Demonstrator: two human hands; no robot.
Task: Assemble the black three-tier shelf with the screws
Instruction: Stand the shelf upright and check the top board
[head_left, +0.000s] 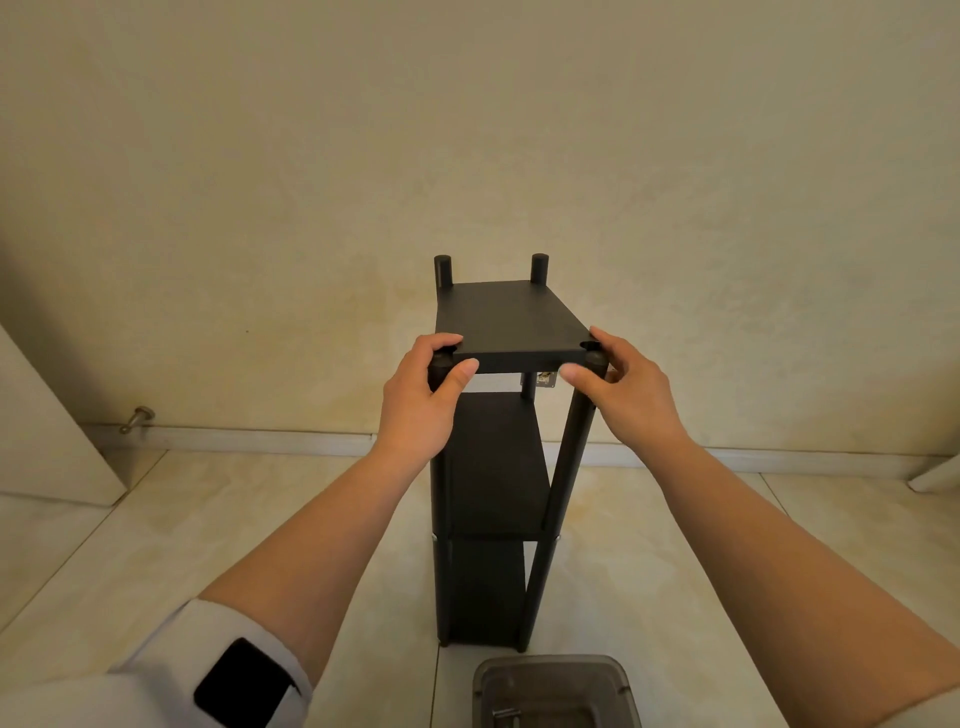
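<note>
Black and matte, the tall three-tier shelf (493, 457) stands upright on the pale tiled floor (156, 545), close to the beige wall (467, 130), its long axis vertical and its flat top board (511, 322) tilted a little toward the camera. Both hands sit at the near corners of that board, one each side, so neither is the nearer; the shelf lies straight ahead between them. The left hand (421, 405) wraps the top of the near left black round post (439, 374), thumb pressed against the board's front edge and fingers (441, 343) curled over the corner. The right hand (626, 389) mirrors it at the near right black round post (576, 447), thumb on the front edge, fingers hooked round the corner behind the post. Both forearms reach forward and slightly upward, wrists roughly level with the board. At the far corners two post ends stand proud of the board, while the near ends look about flush, so the board seems to be getting seated or squared on its posts. A grey translucent plastic tray (553, 691) sits on the floor just in front of the shelf's foot, with small metal parts inside, probably the screws.
</note>
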